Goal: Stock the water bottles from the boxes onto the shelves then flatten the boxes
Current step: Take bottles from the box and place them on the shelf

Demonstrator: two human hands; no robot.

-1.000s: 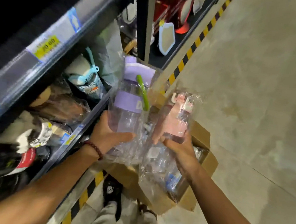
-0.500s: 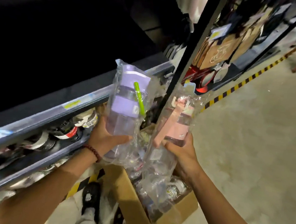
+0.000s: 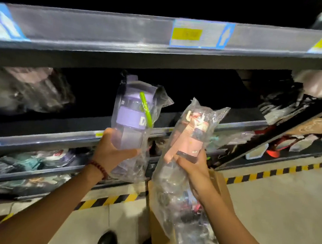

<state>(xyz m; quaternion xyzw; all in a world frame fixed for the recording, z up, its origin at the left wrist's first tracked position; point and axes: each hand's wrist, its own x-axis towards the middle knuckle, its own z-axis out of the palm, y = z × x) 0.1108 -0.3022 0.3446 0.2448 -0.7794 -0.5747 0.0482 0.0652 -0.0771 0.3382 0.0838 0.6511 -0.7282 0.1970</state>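
My left hand (image 3: 112,152) grips the lower part of a purple water bottle (image 3: 132,118) with a green strap, wrapped in a clear plastic bag. My right hand (image 3: 193,166) holds a pink water bottle (image 3: 189,141), also bagged in clear plastic. Both bottles are upright in front of a dark gap on the middle shelf (image 3: 186,97). Below my right arm stands an open cardboard box (image 3: 160,232) with more bagged bottles (image 3: 193,225) in it.
A grey shelf edge (image 3: 124,31) with yellow price labels runs across the top. Bagged goods (image 3: 29,89) lie at the left of the middle shelf, more on lower shelves (image 3: 39,161). Yellow-black floor tape (image 3: 267,175) borders the rack. My shoe (image 3: 107,241) shows below.
Both hands have lifted the two bottles from over the box up to the middle shelf level. My view has swung from along the aisle to face the shelves.
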